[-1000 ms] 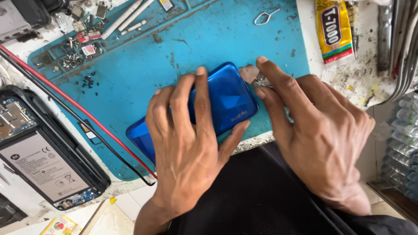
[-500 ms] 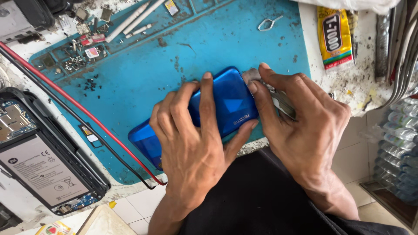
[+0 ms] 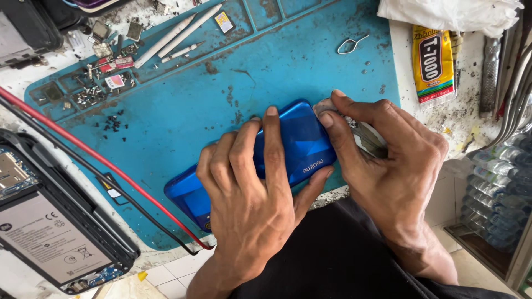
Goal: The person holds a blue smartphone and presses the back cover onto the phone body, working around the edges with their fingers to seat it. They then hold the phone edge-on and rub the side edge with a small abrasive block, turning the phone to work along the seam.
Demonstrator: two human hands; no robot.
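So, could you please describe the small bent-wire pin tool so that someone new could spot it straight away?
Start from the big blue work mat and go to its far right corner, beside the yellow glue tube. There lies the pin tool, beyond the blue phone. It is bare silver wire with a loop and a straight prong, unlike the thicker white pen-like tools further left.

Bare blue mat (image 3: 310,50) beyond the phone (image 3: 299,141); screws (image 3: 113,123), cables (image 3: 83,152) leftward.
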